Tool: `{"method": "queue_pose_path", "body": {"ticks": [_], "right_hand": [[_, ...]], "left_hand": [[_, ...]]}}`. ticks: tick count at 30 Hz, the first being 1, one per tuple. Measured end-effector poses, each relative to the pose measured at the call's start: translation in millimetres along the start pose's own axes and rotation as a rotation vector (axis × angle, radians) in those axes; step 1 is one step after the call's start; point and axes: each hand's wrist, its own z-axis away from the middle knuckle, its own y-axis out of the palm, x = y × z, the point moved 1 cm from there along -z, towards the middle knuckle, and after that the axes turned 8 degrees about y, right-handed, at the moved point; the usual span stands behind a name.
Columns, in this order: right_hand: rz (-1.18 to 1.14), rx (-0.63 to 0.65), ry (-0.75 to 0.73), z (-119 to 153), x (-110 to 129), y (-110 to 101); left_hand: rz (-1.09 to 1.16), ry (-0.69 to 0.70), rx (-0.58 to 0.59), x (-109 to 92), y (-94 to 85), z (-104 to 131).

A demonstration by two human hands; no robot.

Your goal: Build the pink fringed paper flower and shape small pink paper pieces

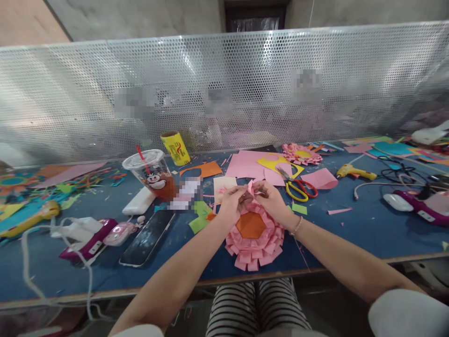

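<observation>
A pink paper flower [257, 255] with layered, fringed petals and an orange hexagonal centre [251, 225] lies near the table's front edge. Just above its far rim, my left hand [235, 200] and my right hand [270, 199] meet, fingers pinched together. Between them a small pink paper strip [250, 188] sticks up, gripped by both. Whether the strip is joined to the flower is hidden by my fingers. Behind my right hand lie scissors [300, 189] with yellow and red handles, partly over pink and yellow paper.
A lidded drink cup [154, 180] and a black phone [147, 241] stand and lie left. Glue guns [356, 172] and power strips [89, 245] with cables flank both sides. Another pink flower [302, 154] lies behind. A perforated metal screen [168, 61] closes off the back.
</observation>
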Motion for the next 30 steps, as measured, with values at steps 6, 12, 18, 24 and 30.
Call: {"method": "queue_pose_path", "body": {"ticks": [6, 12, 18, 24, 30], "right_hand": [[0.024, -0.061, 0.031, -1.2, 1.9, -1.5], [-0.093, -0.105, 0.154, -3.4, -0.3, -3.4], [-0.281, -0.066, 0.268, -6.4, -7.2, -7.2], [-0.179, -0.088, 0.236, -4.9, -2.1, -9.0], [-0.113, -0.078, 0.149, -3.7, 1.3, -7.5]], "left_hand": [[-0.077, 0.028, 0.029, 0.8, 1.1, 0.1], [-0.156, 0.069, 0.058, 0.1, 0.3, -0.2], [-0.219, 0.118, 0.056, -1.2, 2.0, 0.7], [-0.296, 0.163, 0.061, -0.2, 0.3, -0.9], [-0.284, 0.156, 0.049, 2.1, 1.0, -0.7]]}}
